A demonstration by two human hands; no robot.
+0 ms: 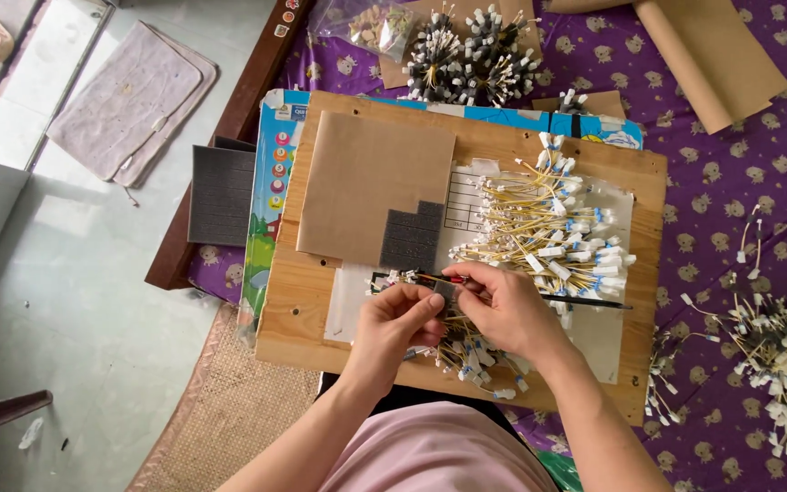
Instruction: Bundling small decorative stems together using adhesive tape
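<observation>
Lower centre of the frame, both hands meet over a wooden board (321, 319). Left hand (392, 328) pinches a small dark foam piece (445, 293), fingers closed on it. Right hand (505, 305) grips a red-handled thin tool (439, 278), tip at the foam. Pile of yellow-wired connectors (557, 232) lies just right, brown cardboard sheet (366, 182) above.
</observation>
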